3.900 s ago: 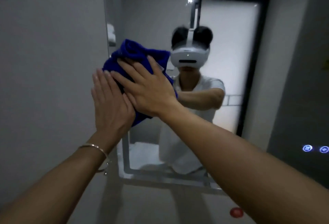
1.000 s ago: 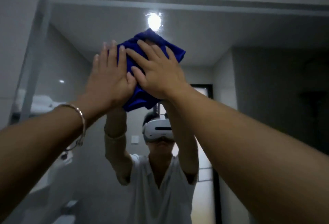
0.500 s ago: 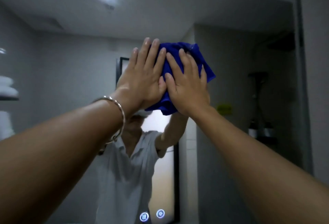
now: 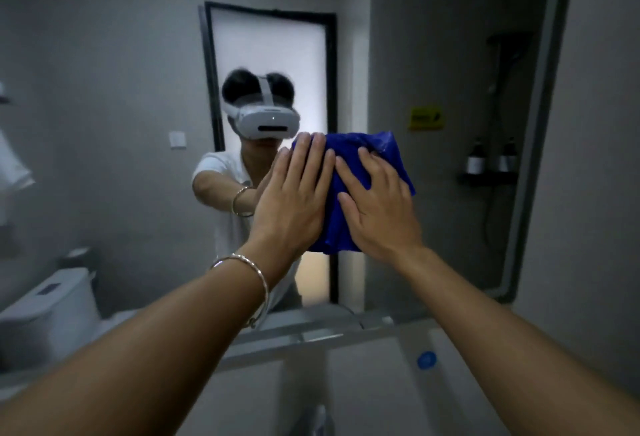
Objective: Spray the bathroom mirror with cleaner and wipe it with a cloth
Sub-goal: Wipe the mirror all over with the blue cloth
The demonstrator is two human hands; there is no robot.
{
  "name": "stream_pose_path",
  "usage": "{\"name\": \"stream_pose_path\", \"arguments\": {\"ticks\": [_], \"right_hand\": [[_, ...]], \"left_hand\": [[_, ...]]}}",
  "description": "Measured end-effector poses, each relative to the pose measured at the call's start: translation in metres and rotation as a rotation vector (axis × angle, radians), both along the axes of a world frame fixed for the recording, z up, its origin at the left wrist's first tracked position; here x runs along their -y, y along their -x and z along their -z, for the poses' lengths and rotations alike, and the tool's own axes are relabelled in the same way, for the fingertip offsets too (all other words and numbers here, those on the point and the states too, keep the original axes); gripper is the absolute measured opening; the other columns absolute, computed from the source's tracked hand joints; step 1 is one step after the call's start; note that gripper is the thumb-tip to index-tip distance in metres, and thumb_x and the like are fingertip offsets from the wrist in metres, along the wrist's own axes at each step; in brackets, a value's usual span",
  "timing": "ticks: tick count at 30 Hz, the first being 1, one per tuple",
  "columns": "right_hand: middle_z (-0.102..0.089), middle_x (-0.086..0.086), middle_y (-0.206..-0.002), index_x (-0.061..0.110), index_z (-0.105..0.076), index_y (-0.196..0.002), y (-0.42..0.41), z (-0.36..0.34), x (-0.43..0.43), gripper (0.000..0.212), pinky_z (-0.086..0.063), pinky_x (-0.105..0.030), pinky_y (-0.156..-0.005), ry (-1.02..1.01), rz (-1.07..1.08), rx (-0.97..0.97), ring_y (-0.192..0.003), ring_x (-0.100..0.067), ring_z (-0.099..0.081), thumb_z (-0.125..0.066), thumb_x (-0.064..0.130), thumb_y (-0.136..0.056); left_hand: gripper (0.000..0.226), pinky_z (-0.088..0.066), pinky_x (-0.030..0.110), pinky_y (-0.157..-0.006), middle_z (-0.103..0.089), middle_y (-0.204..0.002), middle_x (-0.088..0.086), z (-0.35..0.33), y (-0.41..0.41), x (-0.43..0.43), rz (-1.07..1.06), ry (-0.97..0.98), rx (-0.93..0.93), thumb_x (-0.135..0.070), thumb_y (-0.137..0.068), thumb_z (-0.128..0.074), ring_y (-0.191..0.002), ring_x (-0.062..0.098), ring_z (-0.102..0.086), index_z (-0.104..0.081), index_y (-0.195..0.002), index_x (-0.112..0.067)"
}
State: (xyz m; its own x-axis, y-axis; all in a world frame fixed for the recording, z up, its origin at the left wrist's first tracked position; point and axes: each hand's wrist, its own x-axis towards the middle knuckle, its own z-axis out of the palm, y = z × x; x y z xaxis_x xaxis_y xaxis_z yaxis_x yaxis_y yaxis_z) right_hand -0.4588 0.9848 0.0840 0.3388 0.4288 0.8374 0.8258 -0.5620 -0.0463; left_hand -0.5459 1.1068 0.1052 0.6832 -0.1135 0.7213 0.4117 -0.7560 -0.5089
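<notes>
A bunched blue cloth [image 4: 349, 144] sits pressed against the mirror [image 4: 121, 89], a little right of its middle. The mirror is large, upright and pale-framed.

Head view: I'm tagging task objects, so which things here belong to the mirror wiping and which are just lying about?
In the job: mirror, blue cloth, left hand, right hand, both pressing the cloth flat.
Just about (reflected): toilet, two bottles, yellow sign.

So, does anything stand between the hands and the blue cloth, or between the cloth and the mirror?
Nothing visible does. The left hand and the right hand both press flat on the blue cloth, and the cloth lies directly against the mirror.
</notes>
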Motion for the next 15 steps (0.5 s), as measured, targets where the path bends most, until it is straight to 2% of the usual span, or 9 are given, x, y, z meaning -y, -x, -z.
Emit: {"name": "stream_pose_path", "arguments": {"ticks": [2, 4, 6, 8, 11, 13, 15], "right_hand": [[-0.037, -0.011, -0.147, 0.027, -0.037, -0.144, 0.000, 0.017, 0.012, 0.048, -0.037, -0.050, -0.101, 0.031, -0.020, 0.004, -0.131, -0.027, -0.033, -0.037, 0.034, -0.097], [-0.044, -0.012, -0.140, 0.023, -0.047, -0.139, 0.001, 0.024, 0.021, 0.044, -0.046, -0.048, -0.092, 0.059, -0.072, -0.018, -0.125, -0.029, -0.040, -0.049, 0.021, -0.095], [-0.047, -0.011, -0.133, 0.021, -0.052, -0.134, 0.003, 0.025, 0.026, 0.040, -0.051, -0.048, -0.085, 0.085, -0.104, -0.043, -0.118, -0.028, -0.045, -0.051, 0.016, -0.094], [-0.052, -0.007, -0.126, 0.021, -0.052, -0.130, 0.008, 0.023, 0.028, 0.038, -0.053, -0.047, -0.078, 0.080, -0.106, -0.038, -0.110, -0.026, -0.050, -0.051, 0.014, -0.093], [-0.056, -0.003, -0.117, 0.022, -0.036, -0.134, 0.012, 0.021, 0.028, 0.046, -0.051, -0.039, -0.072, -0.006, -0.085, -0.179, -0.096, -0.024, -0.058, -0.054, 0.016, -0.092], [-0.058, -0.003, -0.115, 0.024, -0.032, -0.133, 0.013, 0.022, 0.027, 0.048, -0.049, -0.038, -0.072, 0.022, 0.013, -0.292, -0.092, -0.026, -0.061, -0.057, 0.022, -0.092], [-0.058, -0.004, -0.116, 0.021, -0.039, -0.127, 0.016, 0.028, 0.022, 0.039, -0.045, -0.037, -0.072, 0.128, 0.134, -0.267, -0.094, -0.027, -0.061, -0.055, 0.025, -0.092]], "left_hand": [[0.058, -0.019, 0.049, -0.115, -0.013, -0.152, 0.027, 0.019, 0.004, 0.007, 0.023, 0.009, 0.005, -0.023, -0.094, -0.019, -0.141, 0.040, -0.016, -0.009, -0.146, 0.002], [0.053, -0.035, 0.046, -0.107, -0.036, -0.145, 0.024, 0.032, 0.009, 0.011, 0.017, 0.028, -0.007, -0.019, -0.090, -0.036, -0.132, 0.036, -0.038, -0.034, -0.140, 0.000], [0.047, -0.045, 0.044, -0.096, -0.049, -0.135, 0.021, 0.042, 0.012, 0.013, 0.013, 0.029, -0.020, -0.017, -0.086, -0.046, -0.120, 0.034, -0.051, -0.048, -0.131, -0.003], [0.040, -0.050, 0.041, -0.084, -0.055, -0.128, 0.021, 0.047, 0.013, 0.014, 0.017, 0.008, -0.015, -0.013, -0.088, -0.040, -0.110, 0.033, -0.058, -0.055, -0.124, -0.003], [0.040, -0.049, 0.036, -0.067, -0.064, -0.109, 0.017, 0.048, 0.019, 0.017, 0.026, -0.019, -0.029, -0.010, -0.084, -0.033, -0.087, 0.030, -0.062, -0.065, -0.107, -0.007], [0.026, -0.045, 0.034, -0.059, -0.065, -0.098, 0.014, 0.056, 0.024, 0.019, 0.023, -0.037, -0.058, -0.010, -0.080, -0.040, -0.077, 0.028, -0.062, -0.065, -0.091, -0.012], [0.009, -0.042, 0.033, -0.055, -0.064, -0.087, 0.011, 0.066, 0.025, 0.021, 0.004, 0.035, -0.105, -0.010, -0.073, -0.056, -0.072, 0.026, -0.061, -0.058, -0.081, -0.015]]}}
